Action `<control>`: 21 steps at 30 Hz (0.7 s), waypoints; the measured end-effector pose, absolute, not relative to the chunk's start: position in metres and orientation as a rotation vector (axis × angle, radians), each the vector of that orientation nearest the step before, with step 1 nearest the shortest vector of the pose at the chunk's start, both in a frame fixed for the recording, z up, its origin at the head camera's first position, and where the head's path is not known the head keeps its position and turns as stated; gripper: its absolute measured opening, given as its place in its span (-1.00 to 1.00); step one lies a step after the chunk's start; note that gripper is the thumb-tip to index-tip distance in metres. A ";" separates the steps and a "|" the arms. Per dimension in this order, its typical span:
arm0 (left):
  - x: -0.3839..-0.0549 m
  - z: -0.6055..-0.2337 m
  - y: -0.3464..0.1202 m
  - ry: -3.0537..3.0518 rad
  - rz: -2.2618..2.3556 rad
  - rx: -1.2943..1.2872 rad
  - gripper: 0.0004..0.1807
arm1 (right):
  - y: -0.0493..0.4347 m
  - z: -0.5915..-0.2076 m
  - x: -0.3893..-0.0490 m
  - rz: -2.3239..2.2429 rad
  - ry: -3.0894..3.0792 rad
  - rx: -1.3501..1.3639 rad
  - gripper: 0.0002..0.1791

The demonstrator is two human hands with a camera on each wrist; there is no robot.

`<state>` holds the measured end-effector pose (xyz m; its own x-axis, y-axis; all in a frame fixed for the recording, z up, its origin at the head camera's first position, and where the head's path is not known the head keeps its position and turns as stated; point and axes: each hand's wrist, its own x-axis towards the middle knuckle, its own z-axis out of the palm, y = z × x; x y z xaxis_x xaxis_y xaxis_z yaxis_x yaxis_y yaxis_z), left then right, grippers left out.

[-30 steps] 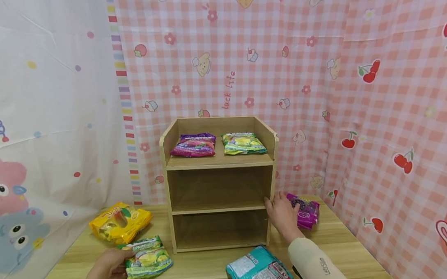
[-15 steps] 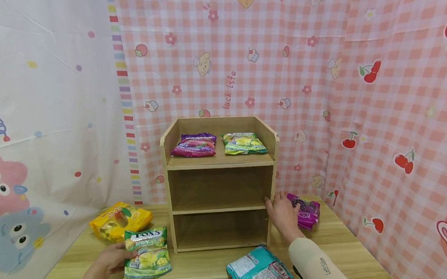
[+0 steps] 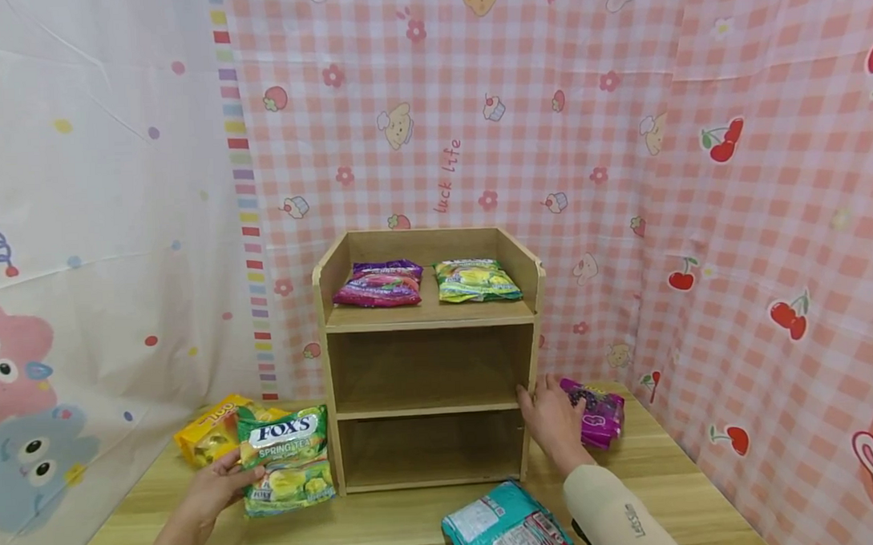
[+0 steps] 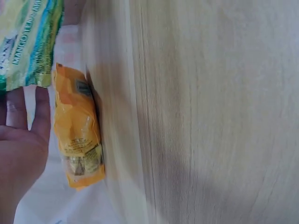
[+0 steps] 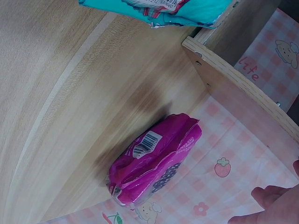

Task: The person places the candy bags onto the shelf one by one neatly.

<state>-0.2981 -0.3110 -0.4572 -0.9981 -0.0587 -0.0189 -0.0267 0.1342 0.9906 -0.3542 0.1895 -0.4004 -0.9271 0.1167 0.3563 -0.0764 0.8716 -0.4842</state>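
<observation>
My left hand (image 3: 206, 493) pinches a green bag of Fox's Spring Tea candy (image 3: 287, 462) by its left edge, holding it upright above the table, left of the wooden shelf (image 3: 433, 322). In the left wrist view, the fingers of the left hand (image 4: 21, 144) lie behind the bag's lower edge (image 4: 28, 56); part of the bag is out of frame. My right hand (image 3: 553, 421) rests at the shelf's right side panel, its fingers extended and touching the panel's edge. Beside that hand, a purple candy bag (image 3: 599, 415) lies on the table.
On the shelf's top tier lie a purple-red candy bag (image 3: 379, 284) and a yellow-green one (image 3: 476, 281). A yellow candy bag (image 3: 207, 433) sits behind the held bag. A teal bag (image 3: 506, 523) lies before the shelf. Patterned curtains (image 3: 431, 104) hang behind.
My left hand has raised the green candy bag and tilted it upright, its front now facing me and partly covering the yellow bag. The right hand has stayed at the shelf.
</observation>
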 end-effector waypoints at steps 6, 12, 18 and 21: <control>-0.294 -0.453 -0.313 -2.281 -2.104 0.064 -0.34 | 0.189 -0.401 -0.355 0.714 -2.658 -0.026 -0.28; -0.293 -0.450 -0.313 -2.189 -2.191 -0.045 -0.69 | 0.189 -0.400 -0.354 0.715 -2.657 -0.031 -0.28; -0.293 -0.444 -0.307 -2.125 -2.228 -0.111 -0.64 | 0.189 -0.399 -0.353 0.710 -2.659 -0.030 -0.29; -0.294 -0.441 -0.304 -2.115 -2.231 -0.130 -0.63 | 0.189 -0.399 -0.353 0.706 -2.660 -0.029 -0.29</control>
<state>-0.2938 -0.3036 -0.4407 -0.9944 0.0116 0.1054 0.1046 -0.0539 0.9931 -0.3531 0.1888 -0.3994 -0.9250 0.1171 0.3615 -0.0775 0.8731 -0.4813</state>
